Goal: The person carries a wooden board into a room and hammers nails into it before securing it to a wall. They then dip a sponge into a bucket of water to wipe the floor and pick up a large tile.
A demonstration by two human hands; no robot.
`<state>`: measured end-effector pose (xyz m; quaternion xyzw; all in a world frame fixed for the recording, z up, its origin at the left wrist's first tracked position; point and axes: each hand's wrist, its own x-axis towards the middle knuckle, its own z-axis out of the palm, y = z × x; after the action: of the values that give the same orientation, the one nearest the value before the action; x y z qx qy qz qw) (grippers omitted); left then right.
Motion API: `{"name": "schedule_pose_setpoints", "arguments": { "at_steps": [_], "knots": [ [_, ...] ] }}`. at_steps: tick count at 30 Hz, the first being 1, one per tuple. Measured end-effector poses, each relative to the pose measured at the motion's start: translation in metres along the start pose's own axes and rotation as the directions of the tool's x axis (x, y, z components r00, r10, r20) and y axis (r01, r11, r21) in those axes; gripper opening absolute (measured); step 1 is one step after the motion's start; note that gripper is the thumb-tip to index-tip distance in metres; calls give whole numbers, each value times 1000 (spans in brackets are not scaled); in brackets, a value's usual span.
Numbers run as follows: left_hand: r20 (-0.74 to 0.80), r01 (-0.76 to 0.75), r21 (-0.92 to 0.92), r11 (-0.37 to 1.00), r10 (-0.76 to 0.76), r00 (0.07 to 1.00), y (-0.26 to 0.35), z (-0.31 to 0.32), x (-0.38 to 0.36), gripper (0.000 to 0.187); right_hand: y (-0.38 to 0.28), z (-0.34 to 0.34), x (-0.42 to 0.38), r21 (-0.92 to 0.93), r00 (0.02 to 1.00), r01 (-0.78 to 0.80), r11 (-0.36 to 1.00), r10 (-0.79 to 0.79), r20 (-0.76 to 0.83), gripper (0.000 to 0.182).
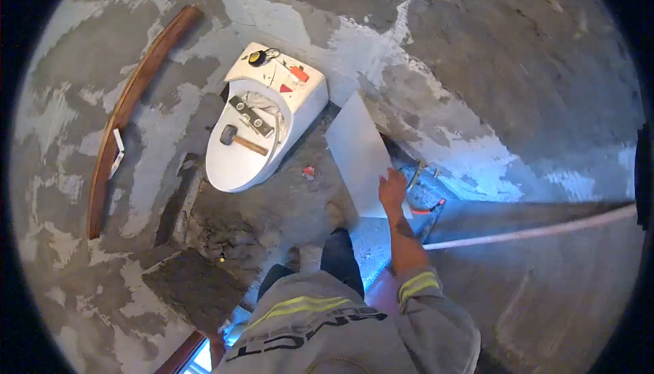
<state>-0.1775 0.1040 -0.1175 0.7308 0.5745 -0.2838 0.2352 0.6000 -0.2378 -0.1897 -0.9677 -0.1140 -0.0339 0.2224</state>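
My right hand (392, 190) is closed on the right edge of a large white tile (357, 150), which leans at a slant near the wall. My left hand (216, 345) shows only in part at the bottom, close to the lower edge of a dark, square, mortar-coloured slab (194, 289); its fingers are hidden. Beyond the tile stands a white toilet (235, 173). On its lid lie a mallet (244, 141) with a wooden handle and a spirit level (251, 115). A yellow and black tape measure (257, 58) and an orange piece (298, 73) rest on the tank.
A long brown wooden board (133, 105) leans at the left, with a white folded strip (117, 152) against it. Right of the tile are pipe fittings (419, 169) and a red-orange tool (429, 208). A pale pole (531, 233) runs to the right. A red scrap (308, 172) lies on the floor.
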Motion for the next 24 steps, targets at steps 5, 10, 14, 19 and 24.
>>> {"name": "schedule_pose_setpoints", "arguments": {
  "at_steps": [5, 10, 14, 19, 24],
  "knots": [
    [411, 600, -674, 430, -457, 789, 32, 33, -105, 32, 15, 29, 98, -315, 979, -5, 949, 70, 194, 36],
    [426, 580, -741, 337, -431, 795, 153, -47, -118, 27, 43, 76, 109, -199, 891, -23, 980, 110, 440, 35],
    [185, 332, -767, 549, -307, 934, 216, -87, -113, 35, 129, 181, 80, -101, 981, 131, 986, -114, 154, 63],
    [176, 339, -792, 508, -341, 923, 221, -72, -114, 52, 107, 166, 82, -288, 978, -78, 955, 130, 165, 62],
    [198, 248, -489, 836, -171, 965, 176, -27, -133, 53, 214, 288, 80, -329, 987, 5, 944, -57, -148, 37]
  ]
}}
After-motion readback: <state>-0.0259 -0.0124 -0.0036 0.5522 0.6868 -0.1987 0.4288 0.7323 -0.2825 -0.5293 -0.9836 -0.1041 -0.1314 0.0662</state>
